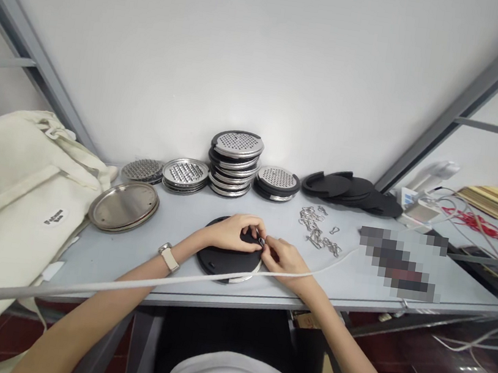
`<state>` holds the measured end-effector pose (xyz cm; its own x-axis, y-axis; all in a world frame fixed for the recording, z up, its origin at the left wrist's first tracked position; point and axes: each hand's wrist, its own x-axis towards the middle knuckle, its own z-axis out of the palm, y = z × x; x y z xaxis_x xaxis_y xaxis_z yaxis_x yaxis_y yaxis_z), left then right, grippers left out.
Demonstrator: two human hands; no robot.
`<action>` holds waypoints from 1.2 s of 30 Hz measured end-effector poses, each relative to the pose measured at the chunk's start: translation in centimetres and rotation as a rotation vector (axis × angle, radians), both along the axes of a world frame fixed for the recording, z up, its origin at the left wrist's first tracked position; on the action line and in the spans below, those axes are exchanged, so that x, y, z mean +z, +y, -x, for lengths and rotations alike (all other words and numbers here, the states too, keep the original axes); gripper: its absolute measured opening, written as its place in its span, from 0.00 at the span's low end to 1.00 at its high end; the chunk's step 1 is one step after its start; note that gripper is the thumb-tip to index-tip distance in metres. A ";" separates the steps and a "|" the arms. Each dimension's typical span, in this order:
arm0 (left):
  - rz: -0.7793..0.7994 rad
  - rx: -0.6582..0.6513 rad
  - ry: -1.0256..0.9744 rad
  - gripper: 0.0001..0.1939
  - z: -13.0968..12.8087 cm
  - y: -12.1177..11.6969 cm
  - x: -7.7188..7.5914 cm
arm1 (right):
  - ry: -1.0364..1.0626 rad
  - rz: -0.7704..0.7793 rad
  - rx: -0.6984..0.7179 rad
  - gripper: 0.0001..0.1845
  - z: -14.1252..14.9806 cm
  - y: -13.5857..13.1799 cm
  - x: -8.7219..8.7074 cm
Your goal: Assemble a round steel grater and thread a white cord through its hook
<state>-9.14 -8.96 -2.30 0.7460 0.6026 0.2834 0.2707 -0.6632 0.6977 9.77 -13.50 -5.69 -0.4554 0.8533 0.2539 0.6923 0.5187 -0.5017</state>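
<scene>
A round black disc with a metal rim (225,260) lies on the grey table in front of me. My left hand (234,231) rests on top of the disc with fingers curled, pressing it down. My right hand (283,257) sits at the disc's right edge, pinching a small metal clip (261,241) against the rim. A watch with a pale strap (168,257) is on my left wrist. Both thumbs and forefingers meet at the clip.
A pile of loose metal clips (319,230) lies to the right. Stacks of perforated metal discs (234,163), flat metal trays (124,206) and black rubber rings (352,192) line the wall. A cream bag (7,196) sits left; a white cable (133,283) crosses the front edge.
</scene>
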 end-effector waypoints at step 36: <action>0.260 -0.010 -0.085 0.13 0.1 0.2 -0.1 | 0.065 0.048 -0.008 0.10 -0.1 0.3 -0.4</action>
